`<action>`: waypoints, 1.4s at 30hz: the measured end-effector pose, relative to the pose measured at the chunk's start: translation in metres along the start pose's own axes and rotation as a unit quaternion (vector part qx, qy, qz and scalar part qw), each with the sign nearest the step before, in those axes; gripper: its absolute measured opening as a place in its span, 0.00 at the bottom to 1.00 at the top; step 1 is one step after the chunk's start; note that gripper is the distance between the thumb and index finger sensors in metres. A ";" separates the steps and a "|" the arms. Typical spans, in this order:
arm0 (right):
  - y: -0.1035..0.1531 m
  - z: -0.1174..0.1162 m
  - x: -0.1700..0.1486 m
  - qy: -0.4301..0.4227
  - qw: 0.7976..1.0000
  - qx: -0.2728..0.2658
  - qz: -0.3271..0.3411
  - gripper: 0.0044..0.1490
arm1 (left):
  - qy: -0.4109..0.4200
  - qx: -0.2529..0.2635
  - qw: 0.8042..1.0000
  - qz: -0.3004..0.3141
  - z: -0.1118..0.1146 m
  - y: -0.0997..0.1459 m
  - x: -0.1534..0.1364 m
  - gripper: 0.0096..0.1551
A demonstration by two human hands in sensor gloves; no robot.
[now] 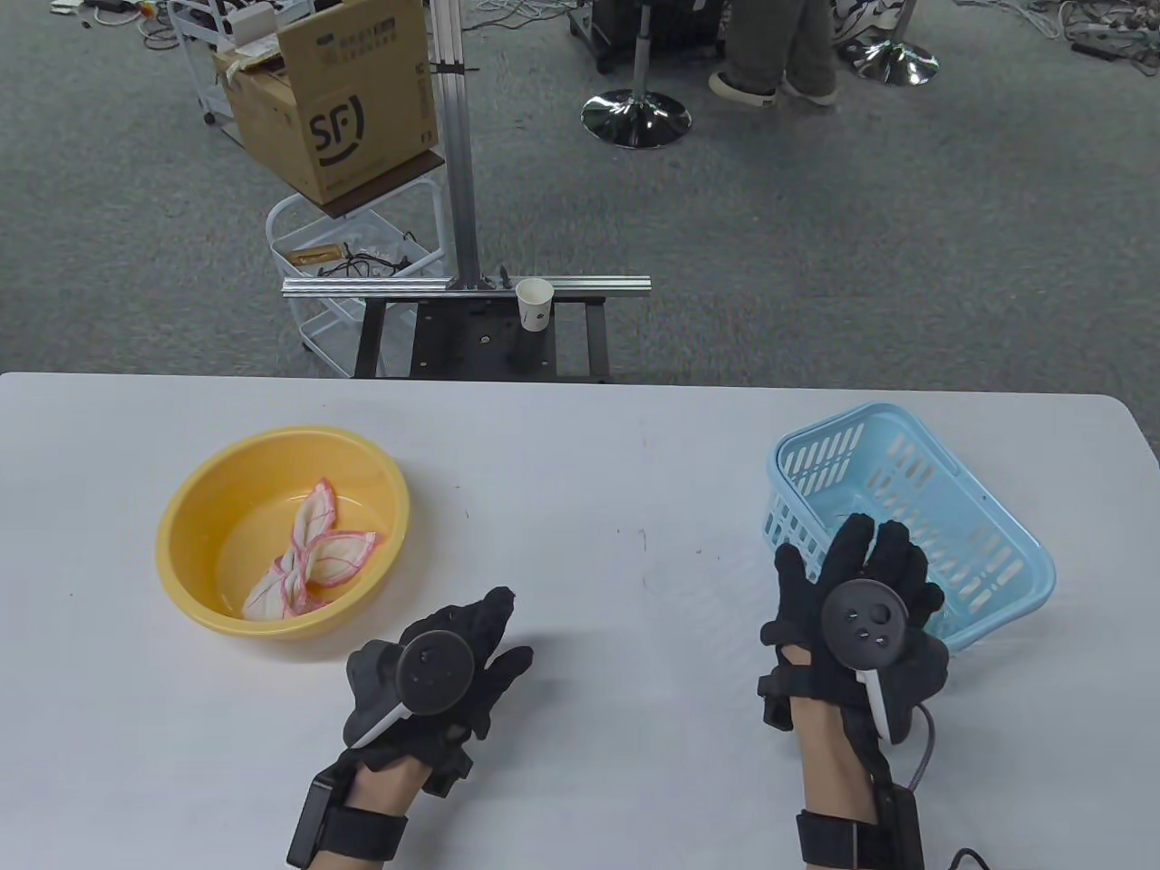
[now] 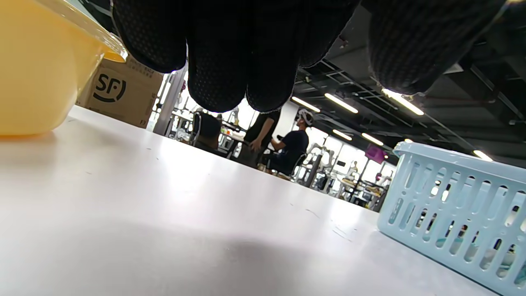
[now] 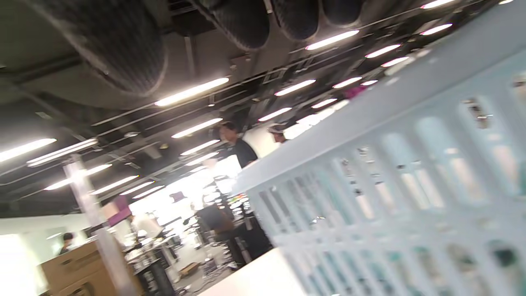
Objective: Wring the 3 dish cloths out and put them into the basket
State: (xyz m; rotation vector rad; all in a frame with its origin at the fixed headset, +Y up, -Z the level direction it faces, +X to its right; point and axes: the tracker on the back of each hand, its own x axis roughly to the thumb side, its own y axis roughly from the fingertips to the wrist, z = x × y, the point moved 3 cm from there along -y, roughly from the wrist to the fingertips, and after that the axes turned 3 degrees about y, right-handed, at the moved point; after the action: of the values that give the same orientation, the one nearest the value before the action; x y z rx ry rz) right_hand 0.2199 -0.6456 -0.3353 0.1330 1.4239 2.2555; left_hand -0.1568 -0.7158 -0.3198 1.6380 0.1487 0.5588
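A yellow basin [image 1: 190, 535] stands on the left of the white table [image 1: 589, 471]. White dish cloths with pink edging [image 1: 313, 553] lie bunched in it; how many I cannot tell. A light blue slotted basket [image 1: 988, 535] stands on the right. My left hand [image 1: 480, 639] rests low over the table just right of the basin, fingers relaxed and holding nothing. In the left wrist view its fingers [image 2: 230, 53] hang above the table, with the basin [image 2: 37, 78] left and the basket [image 2: 456, 201] right. My right hand [image 1: 861, 566] hovers at the basket's near-left side, fingers straight and empty.
The table's far edge runs across the middle of the table view. Beyond it stand a metal frame with a paper cup [image 1: 535, 304], a cardboard box [image 1: 335, 100] on a white cart, and a seated person's legs [image 1: 779, 54].
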 end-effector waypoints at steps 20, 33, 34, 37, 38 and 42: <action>0.077 -0.120 0.073 0.011 0.959 0.158 0.233 0.53 | -0.011 -0.047 0.996 -0.075 0.017 -0.002 -0.030 0.53; 0.084 -0.123 0.072 -0.015 0.956 0.171 0.236 0.53 | -0.019 -0.031 0.997 -0.064 0.002 -0.003 -0.008 0.55; 0.084 -0.123 0.072 -0.017 0.956 0.174 0.236 0.53 | -0.009 -0.026 0.997 -0.067 -0.005 -0.004 -0.007 0.56; 0.083 -0.120 0.072 -0.022 0.957 0.169 0.236 0.53 | 0.014 -0.016 0.996 -0.089 -0.024 -0.009 -0.011 0.57; 0.083 -0.119 0.072 -0.026 0.957 0.169 0.234 0.53 | 0.023 -0.016 0.995 -0.098 -0.032 -0.012 -0.014 0.58; 0.082 -0.118 0.071 -0.032 0.958 0.167 0.232 0.53 | 0.032 -0.047 0.988 -0.145 -0.064 -0.025 -0.033 0.61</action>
State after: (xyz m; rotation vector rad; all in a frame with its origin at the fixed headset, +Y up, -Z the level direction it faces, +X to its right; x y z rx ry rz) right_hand 0.0914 -0.7414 -0.3290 0.7096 1.8829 2.3031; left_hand -0.2080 -0.6681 -0.3502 1.4753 0.3963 0.3896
